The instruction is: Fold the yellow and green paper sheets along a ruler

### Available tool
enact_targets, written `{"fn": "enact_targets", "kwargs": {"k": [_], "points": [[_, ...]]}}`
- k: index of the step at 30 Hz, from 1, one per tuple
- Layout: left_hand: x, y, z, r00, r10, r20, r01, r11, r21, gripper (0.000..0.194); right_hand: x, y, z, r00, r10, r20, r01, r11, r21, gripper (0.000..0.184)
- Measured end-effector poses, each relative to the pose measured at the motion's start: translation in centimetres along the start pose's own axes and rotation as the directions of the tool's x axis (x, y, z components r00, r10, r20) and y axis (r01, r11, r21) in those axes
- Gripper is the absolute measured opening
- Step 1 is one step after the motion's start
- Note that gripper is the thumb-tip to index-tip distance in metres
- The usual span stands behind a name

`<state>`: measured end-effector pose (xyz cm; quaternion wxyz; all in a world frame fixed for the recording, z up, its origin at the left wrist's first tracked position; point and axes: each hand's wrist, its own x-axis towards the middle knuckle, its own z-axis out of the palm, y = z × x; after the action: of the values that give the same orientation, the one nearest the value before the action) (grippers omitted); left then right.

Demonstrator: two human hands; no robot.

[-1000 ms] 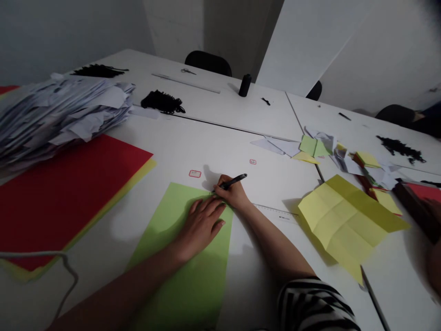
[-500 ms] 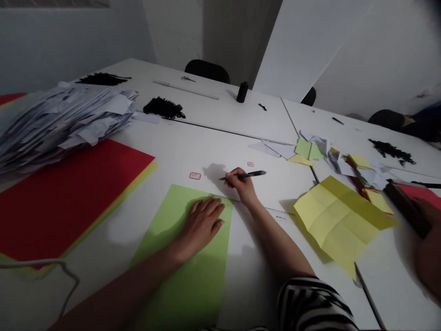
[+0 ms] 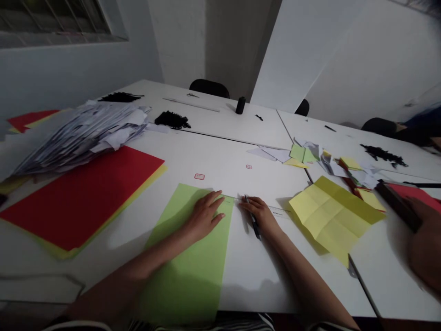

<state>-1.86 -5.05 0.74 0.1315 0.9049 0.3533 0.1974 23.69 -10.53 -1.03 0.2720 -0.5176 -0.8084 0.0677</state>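
My left hand (image 3: 204, 215) lies flat with fingers spread on the top right corner of a light green paper sheet (image 3: 188, 257). My right hand (image 3: 261, 216) rests on the white table (image 3: 220, 156) just right of that sheet, closed around a black pen (image 3: 252, 223) that points back toward me. A clear ruler (image 3: 275, 211) lies under the right hand, running across the sheet's top edge toward the right.
A creased yellow sheet (image 3: 332, 216) lies to the right. Red paper over yellow (image 3: 82, 195) and a pile of white scraps (image 3: 86, 131) sit left. Colored scraps (image 3: 327, 158) and black tufts (image 3: 172, 120) lie farther back. Another person's hand (image 3: 425, 243) is at the right edge.
My right hand drew back from above the green sheet's top edge to the ruler beside it, the pen now pointing toward me. The view tilted up. My left hand stayed put.
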Motion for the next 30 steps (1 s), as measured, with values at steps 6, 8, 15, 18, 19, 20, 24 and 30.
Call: {"fn": "enact_targets", "kwargs": {"k": [6, 8, 15, 18, 19, 20, 24, 30], "points": [[-4.5, -4.3, -3.7, 0.992, 0.013, 0.126, -0.015, 1.000, 0.014, 0.034, 0.4, 0.2, 0.1, 0.999, -0.044, 0.020, 0.046, 0.993, -0.106, 0.036], [-5.9, -5.0, -3.8, 0.987, 0.027, 0.161, -0.032, 0.999, 0.029, 0.041, 0.7, 0.3, 0.1, 0.999, -0.041, 0.028, 0.044, 0.991, -0.125, 0.038], [-3.6, -1.9, -0.9, 0.983, -0.001, 0.182, -0.022, 0.992, 0.124, 0.047, 4.2, 1.3, -0.7, 0.960, 0.273, -0.053, -0.279, 0.943, -0.184, 0.041], [-1.7, 0.0, 0.0, 0.982, -0.052, 0.180, 0.020, 0.985, 0.173, 0.050, 5.9, 1.1, -0.9, 0.941, 0.319, -0.115, -0.335, 0.924, -0.182, 0.037], [-1.4, 0.6, 0.2, 0.982, -0.055, 0.178, 0.022, 0.983, 0.180, 0.051, 6.3, 0.8, -0.9, 0.948, 0.295, -0.118, -0.312, 0.935, -0.168, 0.037], [-1.2, 1.1, 0.3, 0.983, -0.054, 0.175, 0.021, 0.983, 0.183, 0.051, 6.6, 0.5, -0.7, 0.958, 0.264, -0.111, -0.279, 0.948, -0.156, 0.037], [-1.3, 2.5, 0.0, 0.988, -0.059, 0.144, 0.033, 0.984, 0.174, 0.044, 7.0, -0.6, 0.7, 0.992, 0.122, -0.032, -0.125, 0.982, -0.144, 0.038], [-0.8, 1.4, -0.7, 0.990, -0.028, 0.138, 0.018, 0.997, 0.077, 0.023, 7.1, -0.5, 2.7, 0.999, -0.022, 0.030, 0.027, 0.981, -0.193, 0.028]]}}
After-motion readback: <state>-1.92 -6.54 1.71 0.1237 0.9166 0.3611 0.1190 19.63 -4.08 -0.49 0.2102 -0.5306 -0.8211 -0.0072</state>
